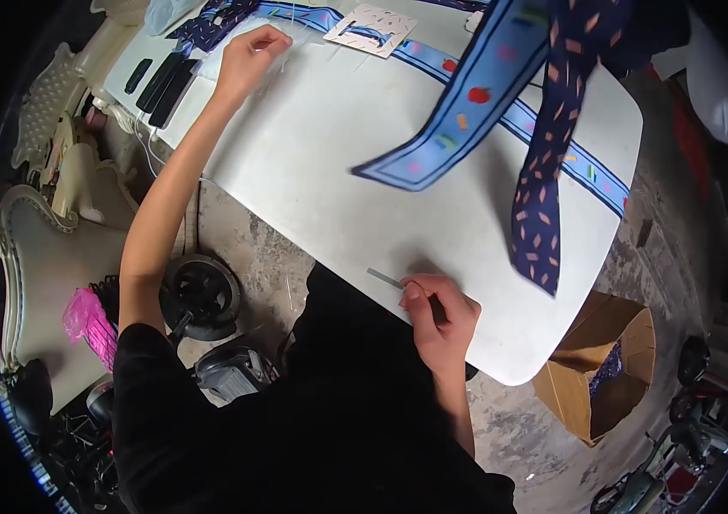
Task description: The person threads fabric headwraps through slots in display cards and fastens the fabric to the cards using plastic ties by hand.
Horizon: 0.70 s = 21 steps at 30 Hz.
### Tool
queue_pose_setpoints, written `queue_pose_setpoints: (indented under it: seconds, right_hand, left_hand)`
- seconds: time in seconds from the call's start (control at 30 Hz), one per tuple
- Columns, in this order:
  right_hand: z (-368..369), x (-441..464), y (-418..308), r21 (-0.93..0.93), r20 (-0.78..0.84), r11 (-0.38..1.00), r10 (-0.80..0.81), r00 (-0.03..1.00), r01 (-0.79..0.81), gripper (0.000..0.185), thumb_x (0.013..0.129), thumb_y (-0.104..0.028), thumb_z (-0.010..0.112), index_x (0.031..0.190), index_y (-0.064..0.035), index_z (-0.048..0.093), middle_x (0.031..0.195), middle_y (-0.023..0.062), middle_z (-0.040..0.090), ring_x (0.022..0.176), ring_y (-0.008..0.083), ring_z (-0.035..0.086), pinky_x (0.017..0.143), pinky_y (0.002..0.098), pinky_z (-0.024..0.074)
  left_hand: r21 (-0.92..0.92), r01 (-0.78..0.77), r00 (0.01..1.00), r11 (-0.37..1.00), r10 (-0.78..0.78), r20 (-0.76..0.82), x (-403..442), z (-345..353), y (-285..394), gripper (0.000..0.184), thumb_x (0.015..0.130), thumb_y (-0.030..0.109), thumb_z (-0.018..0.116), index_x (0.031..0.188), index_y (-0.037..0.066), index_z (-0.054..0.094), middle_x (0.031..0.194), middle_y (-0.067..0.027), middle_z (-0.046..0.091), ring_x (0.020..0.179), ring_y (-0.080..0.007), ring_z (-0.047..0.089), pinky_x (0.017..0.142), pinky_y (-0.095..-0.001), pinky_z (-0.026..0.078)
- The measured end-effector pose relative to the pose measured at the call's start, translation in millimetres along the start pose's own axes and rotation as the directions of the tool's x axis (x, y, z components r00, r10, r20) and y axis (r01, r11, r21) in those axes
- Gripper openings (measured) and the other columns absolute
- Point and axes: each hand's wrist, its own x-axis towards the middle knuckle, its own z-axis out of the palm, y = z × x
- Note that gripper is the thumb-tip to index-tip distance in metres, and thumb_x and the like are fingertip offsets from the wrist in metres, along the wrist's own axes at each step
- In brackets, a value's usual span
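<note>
Over the far left part of the white table (312,163), my left hand (252,56) is closed in a pinch beside a clear plastic bag (231,43); thin clear strands show near its fingers. My right hand (441,317) pinches a thin grey strip (385,277) above the table's near edge. A patterned card (371,30) with a blue band through it lies right of my left hand, on a long blue printed ribbon (522,120). In the foreground at the upper right hang a light blue ribbon end (458,107) and a navy one (544,188).
Dark oblong objects (167,86) and a cable lie at the table's left end. An open cardboard box (595,368) stands on the floor at the right. A tufted seat (64,283) and a black wheel (201,295) are at the left.
</note>
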Motion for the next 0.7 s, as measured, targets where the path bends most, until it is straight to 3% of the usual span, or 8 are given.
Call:
queue_pose_setpoints:
  seconds: [0.13,0.3,0.33,0.4,0.47,0.57,0.7]
  right_hand:
    - [-1.9,0.8,-0.3,0.024,0.01,1.0,0.009,1.0,-0.01,0.003,0.091,0.0,0.067,0.09,-0.0005,0.069,0.068,0.0069,0.067,0.059,0.0137,0.065,0.055,0.0249,0.0461]
    - [-2.6,1.2,-0.4,0.036,0.02,0.999,-0.008,1.0,0.007,0.005,0.093,0.0,0.065,0.09,-0.0009,0.069,0.069,0.0061,0.067,0.059,0.0126,0.065,0.054,0.0244,0.0452]
    - [-2.8,1.1,-0.8,0.04,0.024,0.999,-0.008,1.0,0.007,0.005,0.093,0.0,0.065,0.091,-0.001,0.07,0.069,0.0058,0.067,0.059,0.0122,0.065,0.054,0.0241,0.045]
    - [-3.7,1.5,0.7,0.052,0.026,0.999,-0.002,1.0,0.001,0.006,0.093,0.0,0.065,0.091,-0.001,0.07,0.069,0.0055,0.068,0.06,0.0116,0.065,0.054,0.0235,0.0443]
    - [-4.5,1.0,1.1,0.068,0.037,0.998,0.009,0.999,-0.012,0.007,0.094,0.0,0.063,0.092,0.0005,0.069,0.07,0.0053,0.067,0.061,0.0109,0.064,0.055,0.0236,0.045]
    - [-6.4,0.1,0.6,0.095,0.061,0.995,0.03,0.998,-0.036,0.01,0.096,0.001,0.059,0.095,0.0037,0.069,0.071,0.0056,0.065,0.064,0.0104,0.061,0.059,0.0245,0.0472]
    - [-6.3,-0.1,3.5,0.143,0.046,0.989,0.037,0.998,-0.043,0.008,0.095,0.001,0.062,0.094,0.0011,0.07,0.07,0.0045,0.066,0.061,0.009,0.061,0.055,0.023,0.0435]
  left_hand:
    - [0.092,-0.01,1.0,0.996,0.012,-0.016,6.6,-0.4,-13.6,0.016,0.086,0.022,0.074,0.091,0.006,0.075,0.081,-0.0034,0.073,0.076,-0.0133,0.066,0.074,-0.0283,0.05]
    - [0.233,0.103,0.993,0.967,-0.115,0.039,5.0,1.0,-10.0,0.02,0.08,0.022,0.076,0.091,0.005,0.075,0.081,-0.0045,0.074,0.073,-0.0134,0.066,0.071,-0.0285,0.052]
    - [0.095,-0.026,0.999,0.995,0.028,-0.028,-2.9,3.3,-13.3,0.024,0.08,0.025,0.077,0.093,0.005,0.076,0.082,-0.0067,0.075,0.076,-0.017,0.069,0.074,-0.0303,0.053]
    - [0.193,0.099,0.994,0.976,-0.089,-0.059,9.0,10.9,-42.8,0.027,0.086,0.024,0.075,0.104,0.003,0.072,0.092,-0.0042,0.073,0.083,-0.0146,0.065,0.078,-0.0289,0.052]
    - [0.162,0.106,0.994,0.981,-0.111,0.022,5.3,7.5,-36.9,0.017,0.091,0.018,0.071,0.103,0.007,0.068,0.091,0.0009,0.07,0.08,-0.0066,0.059,0.076,-0.0246,0.049]
    - [-0.223,0.289,0.955,0.931,-0.298,-0.007,-1.9,-3.5,-25.1,0.016,0.091,0.017,0.07,0.103,0.006,0.068,0.089,0.0002,0.07,0.081,-0.0076,0.06,0.076,-0.0259,0.05]
    - [-0.404,0.29,0.913,0.867,-0.378,-0.155,-14.4,-15.1,-22.6,0.014,0.096,0.016,0.068,0.1,0.003,0.065,0.083,-0.0041,0.07,0.066,-0.0086,0.06,0.063,-0.0248,0.049]
